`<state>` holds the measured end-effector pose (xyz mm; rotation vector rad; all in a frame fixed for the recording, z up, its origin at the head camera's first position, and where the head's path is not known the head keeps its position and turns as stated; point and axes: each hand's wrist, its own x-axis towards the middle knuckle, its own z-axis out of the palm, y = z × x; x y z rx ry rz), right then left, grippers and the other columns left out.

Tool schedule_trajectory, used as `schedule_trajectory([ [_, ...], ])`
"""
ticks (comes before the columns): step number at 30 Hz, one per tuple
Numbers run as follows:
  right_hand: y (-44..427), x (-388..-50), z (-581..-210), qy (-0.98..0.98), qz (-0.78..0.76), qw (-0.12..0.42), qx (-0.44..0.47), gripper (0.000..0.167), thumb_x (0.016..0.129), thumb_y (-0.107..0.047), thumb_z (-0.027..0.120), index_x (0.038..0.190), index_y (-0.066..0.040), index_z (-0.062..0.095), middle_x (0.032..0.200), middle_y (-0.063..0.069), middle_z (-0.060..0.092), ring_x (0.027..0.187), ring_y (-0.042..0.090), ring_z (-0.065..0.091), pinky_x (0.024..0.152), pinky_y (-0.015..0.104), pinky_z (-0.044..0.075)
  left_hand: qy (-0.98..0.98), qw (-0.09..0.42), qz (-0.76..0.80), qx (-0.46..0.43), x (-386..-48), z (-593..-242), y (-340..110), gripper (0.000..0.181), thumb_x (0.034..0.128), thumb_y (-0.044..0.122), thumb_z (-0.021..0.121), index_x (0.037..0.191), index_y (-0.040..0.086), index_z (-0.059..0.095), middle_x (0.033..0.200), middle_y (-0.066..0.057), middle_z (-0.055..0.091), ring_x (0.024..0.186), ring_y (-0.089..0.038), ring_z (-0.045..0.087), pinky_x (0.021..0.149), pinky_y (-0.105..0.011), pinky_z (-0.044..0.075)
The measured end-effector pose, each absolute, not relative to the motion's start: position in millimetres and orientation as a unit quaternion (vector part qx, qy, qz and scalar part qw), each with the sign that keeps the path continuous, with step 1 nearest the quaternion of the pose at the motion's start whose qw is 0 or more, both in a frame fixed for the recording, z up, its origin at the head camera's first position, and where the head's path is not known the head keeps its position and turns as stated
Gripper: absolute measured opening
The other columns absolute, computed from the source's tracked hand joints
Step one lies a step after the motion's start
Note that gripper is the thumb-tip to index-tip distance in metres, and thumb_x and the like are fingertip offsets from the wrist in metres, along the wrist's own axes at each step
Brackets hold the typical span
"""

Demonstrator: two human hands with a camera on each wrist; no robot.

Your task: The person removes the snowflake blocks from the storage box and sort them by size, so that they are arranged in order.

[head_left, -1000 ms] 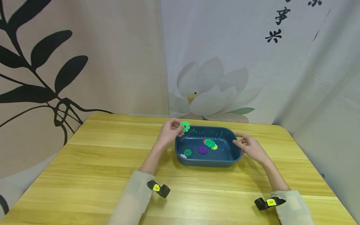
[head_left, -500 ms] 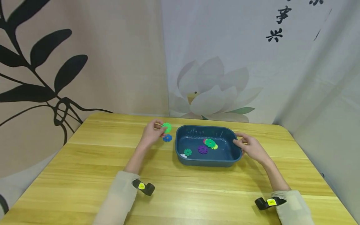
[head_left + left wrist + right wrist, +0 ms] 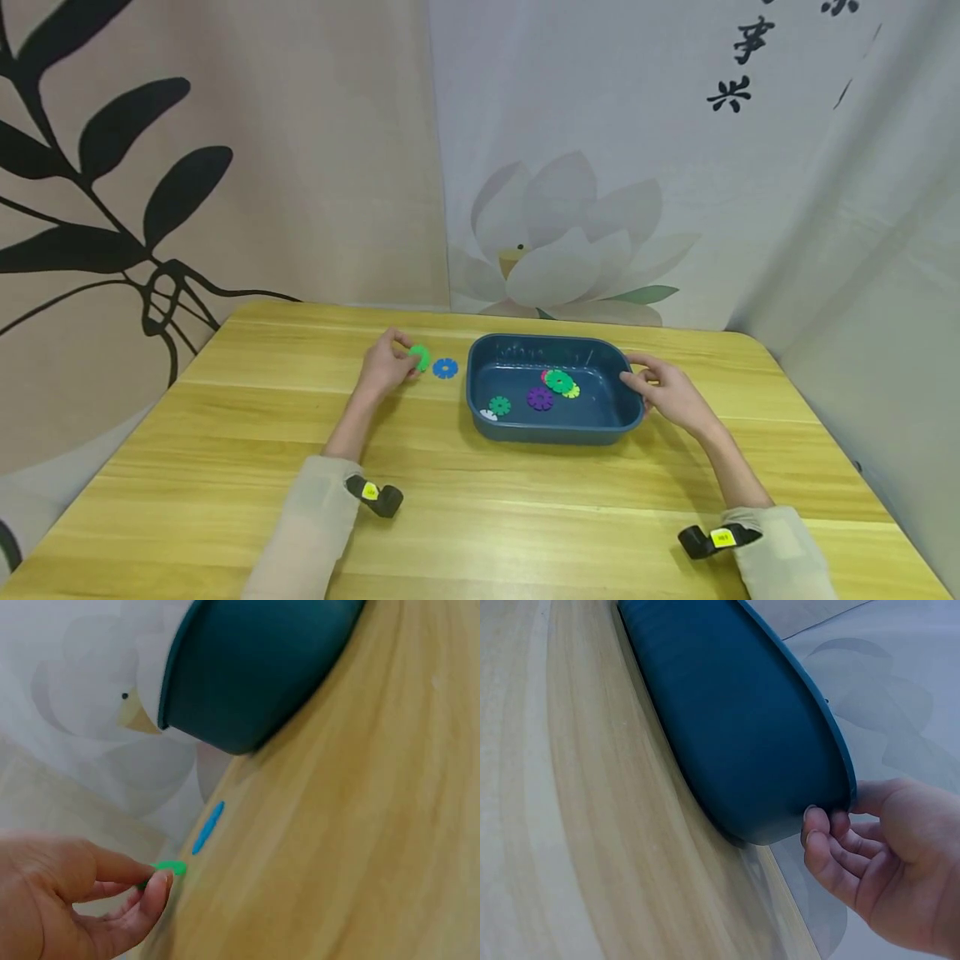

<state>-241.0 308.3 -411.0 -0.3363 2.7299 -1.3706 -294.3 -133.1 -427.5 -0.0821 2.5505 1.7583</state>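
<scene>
My left hand [image 3: 386, 367] pinches a light green notched plastic disc [image 3: 421, 358] between thumb and fingers, low over the table left of the basin. Just right of it, a blue notched disc [image 3: 446, 368] lies flat on the wood; the left wrist view shows it edge-on. My right hand [image 3: 667, 393] grips the right end of the dark blue plastic basin [image 3: 555, 435], thumb over the rim and fingers against the outer wall. Inside the basin lie a purple disc [image 3: 540, 398], a green disc [image 3: 558, 382] overlapping pink and yellow ones, another green disc [image 3: 499, 406] and a white one [image 3: 489, 415].
The wooden table [image 3: 525, 517] reaches back to a fabric backdrop [image 3: 360, 167] printed with leaves, a lotus and characters. A black camera strap [image 3: 375, 495] sits on the left wrist, and another [image 3: 718, 540] on the right.
My left hand has moved left from above the basin's corner, then lowered with the light green disc. The blue disc has come into sight on the table. My right hand keeps its grip.
</scene>
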Motion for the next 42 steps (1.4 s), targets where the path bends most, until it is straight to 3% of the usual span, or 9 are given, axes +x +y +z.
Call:
schedule_trajectory([
  [7, 308.4, -244.4, -413.5, 0.895, -0.432, 0.036, -0.109, 0.054, 0.105, -0.018, 0.056, 0.147, 0.011, 0.038, 0.087, 0.017, 0.064, 0.061, 0.036, 0.061, 0.062, 0.042, 0.056, 0.866, -0.003, 0.500, -0.029, -295.0, -435.1, -136.5, 0.026, 0.0954, 0.002, 0.066, 0.117, -0.005, 0.054, 0.090, -0.018, 0.066, 0.065, -0.016, 0.062, 0.057, -0.022, 0.050],
  [12, 308.5, -242.9, -412.2, 0.892, -0.437, 0.037, -0.109, 0.054, 0.105, -0.019, 0.057, 0.148, 0.009, 0.039, 0.087, 0.017, 0.065, 0.061, 0.037, 0.061, 0.062, 0.042, 0.056, 0.884, -0.002, 0.466, -0.033, -294.7, -436.1, -137.5, 0.025, 0.0952, 0.005, 0.068, 0.115, -0.004, 0.056, 0.086, -0.015, 0.067, 0.066, -0.016, 0.062, 0.056, -0.024, 0.045],
  [24, 308.4, -240.4, -409.6, 0.886, -0.449, 0.037, -0.110, 0.056, 0.104, -0.023, 0.059, 0.148, 0.007, 0.041, 0.086, 0.016, 0.064, 0.061, 0.033, 0.061, 0.061, 0.043, 0.056, 0.878, 0.013, 0.477, -0.036, -293.1, -434.6, -137.4, 0.031, 0.0963, 0.009, 0.067, 0.121, -0.006, 0.056, 0.097, -0.019, 0.067, 0.075, -0.022, 0.064, 0.062, -0.026, 0.050],
  [38, 309.2, -241.7, -410.8, 0.887, -0.448, 0.036, -0.111, 0.055, 0.104, -0.022, 0.059, 0.147, 0.006, 0.041, 0.087, 0.016, 0.065, 0.060, 0.035, 0.061, 0.061, 0.042, 0.056, 0.847, -0.017, 0.531, 0.003, -283.9, -401.3, -116.4, 0.031, 0.0959, 0.013, 0.068, 0.121, -0.003, 0.061, 0.099, -0.016, 0.063, 0.083, -0.026, 0.062, 0.062, -0.024, 0.048],
  [42, 308.2, -241.2, -409.6, 0.887, -0.447, 0.033, -0.116, 0.054, 0.103, -0.022, 0.061, 0.146, 0.006, 0.043, 0.082, 0.015, 0.065, 0.059, 0.035, 0.062, 0.061, 0.042, 0.056, 0.841, -0.025, 0.540, 0.019, -279.5, -392.3, -105.1, 0.029, 0.0947, 0.013, 0.069, 0.118, -0.002, 0.062, 0.100, -0.016, 0.065, 0.088, -0.028, 0.064, 0.068, -0.028, 0.050],
])
